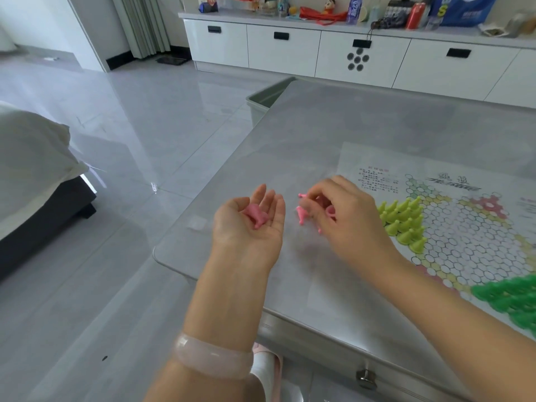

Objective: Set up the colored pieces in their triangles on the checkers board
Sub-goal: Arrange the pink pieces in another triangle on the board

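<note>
Your grey counter [362,134] carries the paper checkers board [470,227] at 3 o'clock; its printed writing is too blurred to read. Lime pieces [403,220] and green pieces [510,297] fill two triangles. Your left hand [252,221], grip released, cups pink pieces [256,216]. Your right hand [345,213] pinches loose pink pieces [301,214] off the counter.

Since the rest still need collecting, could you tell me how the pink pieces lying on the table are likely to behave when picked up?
The pink pieces look like small moulded plastic, so probably light and stiff. They lie tipped over, so may roll on the glossy table.
</note>
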Demonstrator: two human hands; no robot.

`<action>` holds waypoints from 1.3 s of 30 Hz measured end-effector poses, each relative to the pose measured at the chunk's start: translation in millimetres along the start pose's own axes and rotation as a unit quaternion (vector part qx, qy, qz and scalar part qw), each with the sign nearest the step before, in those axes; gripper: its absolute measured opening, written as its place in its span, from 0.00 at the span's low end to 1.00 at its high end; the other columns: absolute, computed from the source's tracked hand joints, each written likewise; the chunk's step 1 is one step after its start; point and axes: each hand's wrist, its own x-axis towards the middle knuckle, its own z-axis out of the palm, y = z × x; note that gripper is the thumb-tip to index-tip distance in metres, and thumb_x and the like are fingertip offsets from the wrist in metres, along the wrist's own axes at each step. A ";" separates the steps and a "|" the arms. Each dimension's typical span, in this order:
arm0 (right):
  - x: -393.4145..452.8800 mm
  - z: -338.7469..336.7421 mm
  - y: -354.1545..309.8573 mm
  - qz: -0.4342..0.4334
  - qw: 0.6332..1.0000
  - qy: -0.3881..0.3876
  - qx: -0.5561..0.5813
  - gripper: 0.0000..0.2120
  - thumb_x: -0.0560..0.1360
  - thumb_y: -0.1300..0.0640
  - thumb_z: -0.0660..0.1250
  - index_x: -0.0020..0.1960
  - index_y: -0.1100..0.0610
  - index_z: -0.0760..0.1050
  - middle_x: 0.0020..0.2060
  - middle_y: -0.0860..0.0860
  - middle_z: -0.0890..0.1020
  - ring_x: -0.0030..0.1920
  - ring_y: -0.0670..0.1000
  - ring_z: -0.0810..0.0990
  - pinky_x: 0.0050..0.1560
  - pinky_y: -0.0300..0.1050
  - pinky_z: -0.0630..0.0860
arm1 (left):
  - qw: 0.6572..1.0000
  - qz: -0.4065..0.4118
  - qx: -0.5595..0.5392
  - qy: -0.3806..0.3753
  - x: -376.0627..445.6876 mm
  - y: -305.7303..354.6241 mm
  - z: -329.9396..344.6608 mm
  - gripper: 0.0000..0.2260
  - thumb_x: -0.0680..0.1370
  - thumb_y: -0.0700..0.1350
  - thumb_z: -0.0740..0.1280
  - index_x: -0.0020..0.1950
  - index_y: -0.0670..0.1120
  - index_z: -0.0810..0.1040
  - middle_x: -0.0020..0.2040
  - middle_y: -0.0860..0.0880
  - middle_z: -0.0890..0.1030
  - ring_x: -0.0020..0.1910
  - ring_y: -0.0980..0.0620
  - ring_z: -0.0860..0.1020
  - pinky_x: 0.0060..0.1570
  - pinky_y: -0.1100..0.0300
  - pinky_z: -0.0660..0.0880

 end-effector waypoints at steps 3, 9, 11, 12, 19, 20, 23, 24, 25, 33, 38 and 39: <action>14.7 -8.2 -24.2 -0.052 0.998 0.025 0.034 0.09 0.73 0.53 0.64 0.40 0.59 0.75 0.35 0.47 0.72 0.35 0.43 0.69 0.37 0.28 0.65 | 0.996 -0.077 0.008 -0.036 -3.5 -14.0 2.4 0.18 0.79 0.40 0.50 0.39 0.34 0.75 0.38 0.38 0.79 0.42 0.44 0.80 0.45 0.57 0.77; 12.5 5.1 -36.2 -0.044 0.995 -0.066 0.063 0.07 0.74 0.54 0.65 0.42 0.57 0.75 0.36 0.47 0.72 0.37 0.44 0.71 0.39 0.39 0.69 | 0.971 -0.208 -0.047 -0.109 -18.9 -29.7 6.7 0.11 0.76 0.40 0.58 0.38 0.40 0.77 0.33 0.46 0.80 0.30 0.49 0.80 0.23 0.59 0.77; 11.1 5.2 -32.6 -0.033 0.994 -0.073 0.070 0.05 0.74 0.56 0.64 0.41 0.57 0.76 0.36 0.49 0.75 0.38 0.45 0.73 0.40 0.40 0.70 | 0.971 -0.199 -0.048 -0.121 -18.0 -29.4 7.3 0.21 0.77 0.40 0.55 0.27 0.35 0.77 0.27 0.42 0.79 0.24 0.49 0.79 0.20 0.59 0.76; 10.9 4.3 -30.6 -0.031 0.994 -0.083 0.067 0.05 0.74 0.56 0.64 0.41 0.56 0.76 0.37 0.49 0.75 0.38 0.46 0.73 0.40 0.40 0.70 | 0.972 -0.192 -0.060 -0.118 -17.1 -30.4 8.1 0.23 0.77 0.39 0.54 0.25 0.35 0.76 0.25 0.42 0.78 0.22 0.48 0.79 0.19 0.59 0.75; 6.8 -6.6 -26.3 -0.034 0.989 -0.141 0.042 0.04 0.73 0.57 0.65 0.43 0.56 0.78 0.36 0.48 0.77 0.40 0.47 0.72 0.43 0.40 0.67 | 0.985 -0.166 -0.046 -0.009 -1.1 -32.0 6.6 0.13 0.76 0.38 0.54 0.33 0.40 0.73 0.32 0.45 0.75 0.35 0.50 0.76 0.43 0.61 0.74; 6.8 -8.1 -27.0 -0.033 0.987 -0.147 0.049 0.04 0.74 0.57 0.65 0.43 0.56 0.78 0.37 0.48 0.78 0.41 0.48 0.72 0.44 0.40 0.67 | 0.985 -0.167 -0.042 -0.014 -1.3 -31.8 5.7 0.14 0.76 0.39 0.54 0.33 0.40 0.74 0.31 0.45 0.76 0.33 0.49 0.77 0.40 0.61 0.76; 9.4 -17.4 -26.6 -0.033 0.989 -0.126 0.075 0.07 0.75 0.56 0.63 0.43 0.57 0.79 0.38 0.51 0.79 0.41 0.48 0.75 0.45 0.40 0.70 | 0.985 -0.166 -0.039 -0.029 -3.3 -30.0 5.3 0.15 0.76 0.41 0.55 0.35 0.37 0.76 0.30 0.41 0.79 0.31 0.46 0.79 0.30 0.59 0.78; 11.2 -22.2 -24.5 -0.022 0.991 -0.103 0.084 0.08 0.75 0.56 0.62 0.43 0.57 0.79 0.39 0.51 0.80 0.41 0.48 0.76 0.45 0.40 0.71 | 0.986 -0.156 -0.045 -0.030 -4.6 -28.9 5.9 0.15 0.77 0.42 0.54 0.38 0.36 0.76 0.32 0.39 0.79 0.33 0.45 0.79 0.30 0.58 0.78; 12.9 -28.0 -21.5 0.000 0.992 -0.078 0.098 0.08 0.76 0.57 0.62 0.43 0.56 0.79 0.40 0.51 0.81 0.41 0.47 0.77 0.44 0.39 0.73 | 0.987 -0.146 -0.053 -0.029 -4.9 -27.9 6.2 0.15 0.78 0.42 0.54 0.42 0.35 0.77 0.35 0.38 0.80 0.34 0.44 0.79 0.32 0.58 0.78; 1.8 -44.3 -13.0 -0.061 0.991 -0.116 -0.027 0.04 0.72 0.58 0.69 0.46 0.55 0.81 0.39 0.51 0.79 0.42 0.48 0.73 0.45 0.37 0.69 | 0.987 -0.134 -0.076 -0.051 -4.9 -26.7 6.0 0.17 0.77 0.43 0.53 0.47 0.33 0.77 0.37 0.36 0.80 0.34 0.41 0.79 0.38 0.55 0.79; -6.1 -37.8 -17.9 -0.071 0.983 -0.166 -0.046 0.09 0.70 0.49 0.69 0.46 0.54 0.79 0.38 0.46 0.76 0.38 0.44 0.69 0.42 0.38 0.67 | 0.991 -0.127 -0.031 -0.034 -5.6 -26.5 4.3 0.16 0.77 0.43 0.53 0.46 0.36 0.79 0.40 0.39 0.81 0.25 0.45 0.79 0.24 0.63 0.75; -6.5 -36.4 -18.6 -0.071 0.981 -0.173 -0.054 0.10 0.70 0.49 0.69 0.46 0.54 0.78 0.37 0.45 0.74 0.37 0.43 0.68 0.41 0.39 0.66 | 0.992 -0.123 -0.022 -0.030 -5.6 -27.1 4.0 0.16 0.77 0.42 0.53 0.44 0.37 0.79 0.38 0.40 0.81 0.24 0.45 0.79 0.25 0.63 0.76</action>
